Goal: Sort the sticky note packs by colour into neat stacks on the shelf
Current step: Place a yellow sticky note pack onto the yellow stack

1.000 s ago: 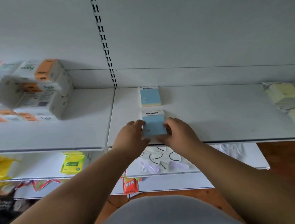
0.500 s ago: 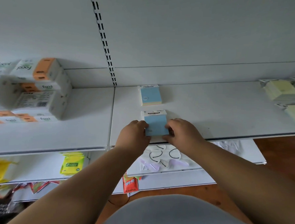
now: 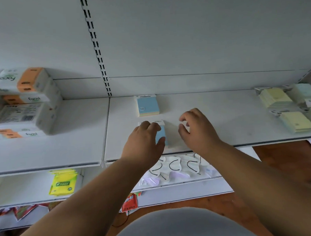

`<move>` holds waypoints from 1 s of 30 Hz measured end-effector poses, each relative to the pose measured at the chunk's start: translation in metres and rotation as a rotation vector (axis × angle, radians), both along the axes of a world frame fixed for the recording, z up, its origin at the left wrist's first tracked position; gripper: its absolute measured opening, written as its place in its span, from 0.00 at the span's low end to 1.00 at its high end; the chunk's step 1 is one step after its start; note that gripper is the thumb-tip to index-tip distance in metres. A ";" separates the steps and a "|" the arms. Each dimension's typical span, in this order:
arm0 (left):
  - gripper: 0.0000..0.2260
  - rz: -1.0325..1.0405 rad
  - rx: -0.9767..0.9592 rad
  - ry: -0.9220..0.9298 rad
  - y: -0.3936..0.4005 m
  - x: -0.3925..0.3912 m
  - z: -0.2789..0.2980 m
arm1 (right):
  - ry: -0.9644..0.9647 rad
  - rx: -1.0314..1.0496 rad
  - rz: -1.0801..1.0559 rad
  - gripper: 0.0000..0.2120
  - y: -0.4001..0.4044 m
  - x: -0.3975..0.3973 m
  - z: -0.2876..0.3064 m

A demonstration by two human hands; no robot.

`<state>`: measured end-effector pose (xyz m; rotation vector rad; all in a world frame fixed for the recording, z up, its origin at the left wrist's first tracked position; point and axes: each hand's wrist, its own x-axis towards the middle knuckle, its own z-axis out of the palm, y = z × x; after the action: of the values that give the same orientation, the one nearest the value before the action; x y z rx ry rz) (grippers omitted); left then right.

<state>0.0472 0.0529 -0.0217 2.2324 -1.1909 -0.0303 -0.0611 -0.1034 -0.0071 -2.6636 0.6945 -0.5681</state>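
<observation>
Two blue sticky note packs lie one behind the other on the white shelf (image 3: 222, 115). The far blue pack (image 3: 148, 105) sits near the back wall, untouched. My left hand (image 3: 143, 143) covers the near blue pack (image 3: 162, 133), fingers curled over its top label and thumb on its face. A little to its right, my right hand (image 3: 196, 132) hovers apart from the pack with loosely curled fingers, holding nothing. Yellow packs (image 3: 275, 98) (image 3: 297, 122) and a pale green pack (image 3: 305, 91) lie in a loose group at the far right of the shelf.
Stacked tissue packs (image 3: 24, 102) fill the left shelf section. A slotted upright rail (image 3: 96, 49) runs up the back wall. The lower shelf holds a yellow packet (image 3: 62, 182) and white packets with black curves (image 3: 173, 167). A red packet (image 3: 130, 202) hangs below.
My right hand has let go of the near blue pack and moved right and up. My left hand has slid over the pack's top. The camera has tilted slightly.
</observation>
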 end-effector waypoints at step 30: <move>0.08 0.016 0.078 0.703 -0.406 -0.199 -0.002 | 0.275 -0.023 -0.235 0.15 -0.391 -0.191 0.001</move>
<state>-0.1522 -0.3534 -0.0236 2.0206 -0.7839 -0.7954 -0.2518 -0.4941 -0.0058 -2.7285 1.0948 -0.2686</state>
